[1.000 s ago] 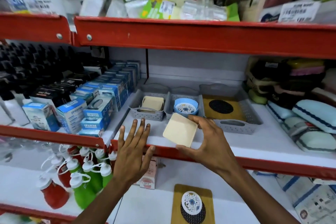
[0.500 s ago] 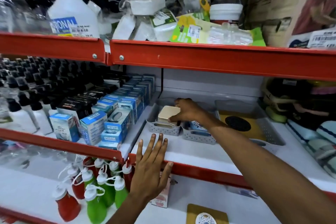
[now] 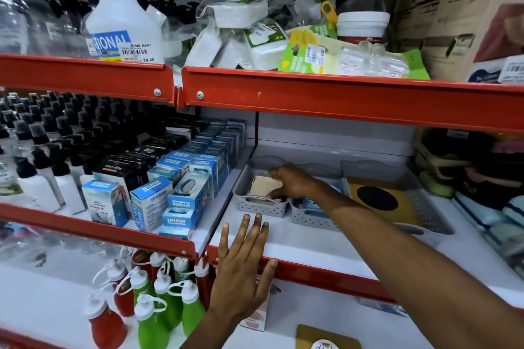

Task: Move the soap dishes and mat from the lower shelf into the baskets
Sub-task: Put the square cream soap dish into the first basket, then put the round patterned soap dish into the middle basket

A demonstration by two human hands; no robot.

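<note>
My right hand (image 3: 292,182) reaches into the left grey basket (image 3: 259,205) on the middle shelf, its fingers closed on a cream square soap dish (image 3: 263,186) lying on another inside. A blue soap dish (image 3: 310,202) shows in the middle basket (image 3: 312,218), mostly hidden by my forearm. The big right basket (image 3: 431,215) holds a tan mat with a black round centre (image 3: 377,198). My left hand (image 3: 241,266) rests flat with spread fingers on the red shelf edge (image 3: 326,272). On the lower shelf a tan mat (image 3: 304,334) with a white patterned dish (image 3: 324,345) peeks in at the bottom.
Blue boxes (image 3: 181,195) and black-capped white bottles (image 3: 42,178) fill the shelf to the left. Red and green squeeze bottles (image 3: 153,303) stand below left. Folded sponges and pads (image 3: 487,207) lie at right. A red shelf lip (image 3: 340,96) overhangs the baskets.
My right hand carried the cream soap dish from the shelf front up into the left basket and set it on the other one. My view tilted upward. The left hand stayed on the shelf edge.
</note>
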